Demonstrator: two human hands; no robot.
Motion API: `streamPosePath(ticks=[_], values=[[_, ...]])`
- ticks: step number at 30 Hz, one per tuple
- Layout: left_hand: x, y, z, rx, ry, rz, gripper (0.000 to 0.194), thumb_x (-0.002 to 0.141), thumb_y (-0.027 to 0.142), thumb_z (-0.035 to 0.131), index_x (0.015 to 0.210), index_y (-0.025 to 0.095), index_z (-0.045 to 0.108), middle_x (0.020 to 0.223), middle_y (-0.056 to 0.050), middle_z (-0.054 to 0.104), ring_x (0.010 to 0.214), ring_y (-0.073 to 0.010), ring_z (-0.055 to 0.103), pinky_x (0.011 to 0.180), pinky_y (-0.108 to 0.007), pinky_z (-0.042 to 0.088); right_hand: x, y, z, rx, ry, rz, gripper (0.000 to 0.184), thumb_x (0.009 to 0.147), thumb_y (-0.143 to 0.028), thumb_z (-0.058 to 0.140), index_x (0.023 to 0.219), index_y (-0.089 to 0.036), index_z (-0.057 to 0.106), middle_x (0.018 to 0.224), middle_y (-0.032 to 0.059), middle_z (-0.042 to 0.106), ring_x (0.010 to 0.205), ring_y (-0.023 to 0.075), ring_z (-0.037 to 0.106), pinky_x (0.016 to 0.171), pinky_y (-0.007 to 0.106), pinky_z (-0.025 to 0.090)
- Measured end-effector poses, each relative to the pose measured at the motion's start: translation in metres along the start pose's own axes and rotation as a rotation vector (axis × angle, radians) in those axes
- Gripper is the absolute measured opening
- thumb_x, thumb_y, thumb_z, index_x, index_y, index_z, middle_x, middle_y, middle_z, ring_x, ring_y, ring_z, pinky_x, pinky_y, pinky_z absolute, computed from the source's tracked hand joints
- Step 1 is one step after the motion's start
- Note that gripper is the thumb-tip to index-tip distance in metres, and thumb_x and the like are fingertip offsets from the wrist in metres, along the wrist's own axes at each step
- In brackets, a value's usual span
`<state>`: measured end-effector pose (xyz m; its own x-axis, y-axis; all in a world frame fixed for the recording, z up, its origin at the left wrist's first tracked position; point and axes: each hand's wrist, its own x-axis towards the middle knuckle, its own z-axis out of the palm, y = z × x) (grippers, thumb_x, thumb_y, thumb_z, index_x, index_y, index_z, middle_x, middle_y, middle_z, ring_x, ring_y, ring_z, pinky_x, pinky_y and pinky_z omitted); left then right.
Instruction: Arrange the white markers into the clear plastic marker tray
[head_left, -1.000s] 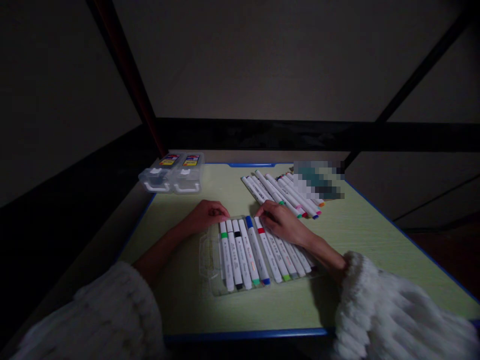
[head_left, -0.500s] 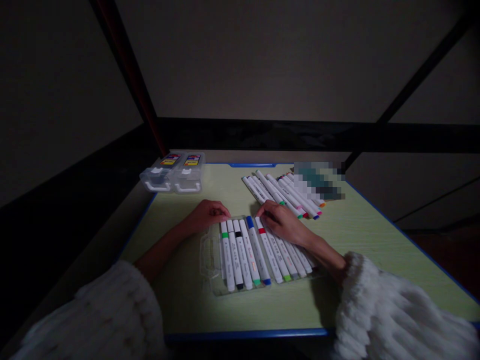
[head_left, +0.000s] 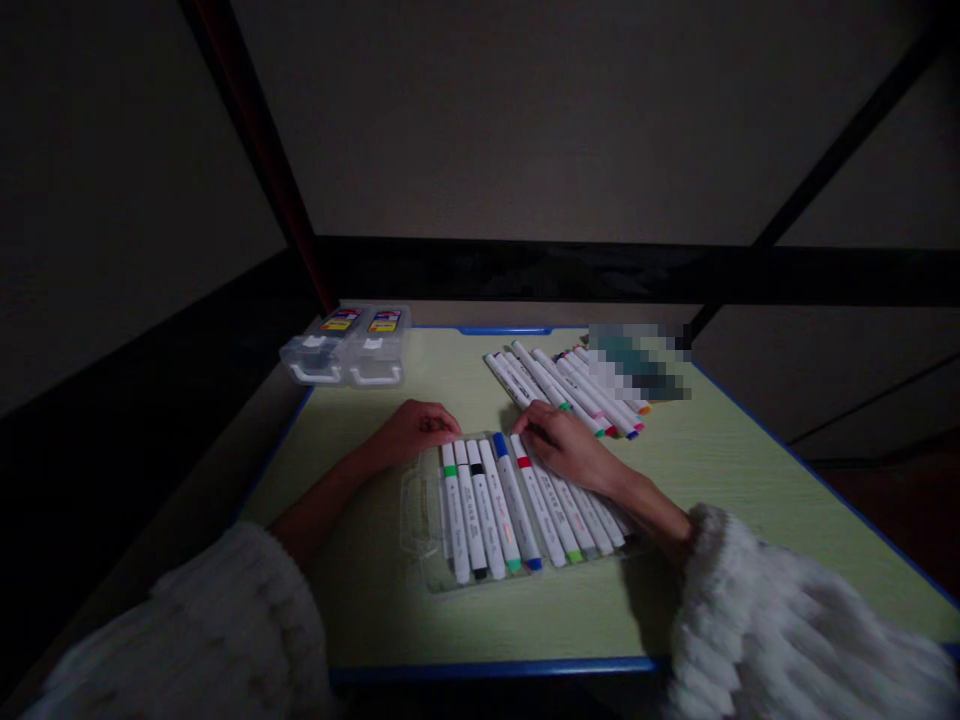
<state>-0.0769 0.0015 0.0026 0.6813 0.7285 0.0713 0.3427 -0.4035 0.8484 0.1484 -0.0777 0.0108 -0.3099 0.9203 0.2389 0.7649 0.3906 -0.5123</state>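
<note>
We have both hands at a clear tray (head_left: 433, 586) lying flat on the desk (head_left: 750, 500), near the middle of the blue near edge (head_left: 487, 666). In it, a row of white markers (head_left: 491, 515) lies side by side, tilted a little, their lower ends toward that near edge. Our left hand (head_left: 420, 427) is at the tray's far left corner, fingers bent by the top of the green-banded marker (head_left: 449, 505); we cannot tell whether its grip is closed on anything. Our right hand (head_left: 566, 446) lies over the tops of the right-side markers, fingertips beside the red-banded marker (head_left: 535, 500), and we cannot tell whether that grip holds one. A gap parts this marker from the blue-capped marker (head_left: 515, 500). Beyond our right hand, loose markers (head_left: 559, 385) lie heaped toward the desk's far right corner, beside a pixelated patch (head_left: 637, 360). Two clear cases (head_left: 379, 352) with white handles stand side by side at the far left corner. White fluffy sleeves (head_left: 787, 610) cover our forearms.
</note>
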Motion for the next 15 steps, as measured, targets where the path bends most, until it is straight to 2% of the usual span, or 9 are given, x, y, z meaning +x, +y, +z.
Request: streamPosePath(ticks=[9,15], values=[[0.0003,0.0014,0.0001,0.004,0.001,-0.011,0.013,0.065,0.021,0.058,0.067,0.01,0.063,0.059,0.0,0.057,0.053,-0.0077,0.047,0.05,-0.018,0.033,-0.007,-0.0088,-0.0049,-0.125,-0.029,-0.046,0.027,0.077,-0.005,0.038,0.093,-0.014,0.058,0.091,0.0076,0.054,0.083,0.0171,0.055,0.075,0.029,0.041],[-0.0001,0.0004,0.0002,0.012,0.005,-0.004,0.012,0.066,0.019,0.057,0.068,0.009,0.064,0.058,0.0,0.057,0.052,-0.0071,0.046,0.05,-0.018,0.032,-0.0095,-0.0081,-0.0043,-0.197,-0.043,-0.066,0.029,0.078,-0.004,0.039,0.094,-0.014,0.061,0.089,0.0073,0.053,0.08,0.0168,0.055,0.073,0.029,0.042]])
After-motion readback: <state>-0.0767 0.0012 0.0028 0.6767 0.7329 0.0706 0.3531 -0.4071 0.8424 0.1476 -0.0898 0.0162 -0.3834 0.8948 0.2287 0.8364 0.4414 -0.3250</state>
